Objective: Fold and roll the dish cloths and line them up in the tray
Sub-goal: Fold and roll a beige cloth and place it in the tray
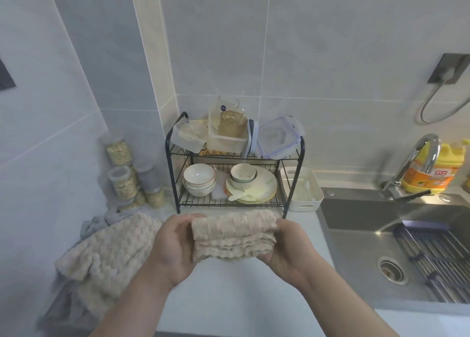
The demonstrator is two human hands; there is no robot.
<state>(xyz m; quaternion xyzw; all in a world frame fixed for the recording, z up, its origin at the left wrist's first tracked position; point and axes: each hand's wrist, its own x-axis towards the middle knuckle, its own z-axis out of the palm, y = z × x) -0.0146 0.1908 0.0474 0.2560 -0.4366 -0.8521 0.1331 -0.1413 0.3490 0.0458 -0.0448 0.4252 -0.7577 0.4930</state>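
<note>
A beige dish cloth, folded into several layers, is held up above the white counter between both hands. My left hand grips its left end with the thumb on top. At the other end my right hand holds the cloth, fingers curled under it. A pile of loose cloths, beige on top and grey underneath, lies on the counter to the left. The white tray stands beside the dish rack, behind the held cloth, and looks empty of cloths.
A black two-tier dish rack with bowls, plates and plastic boxes stands at the back wall. Several clear jars are stacked at its left. To the right lie a steel sink with faucet, drying grid and a yellow detergent bottle.
</note>
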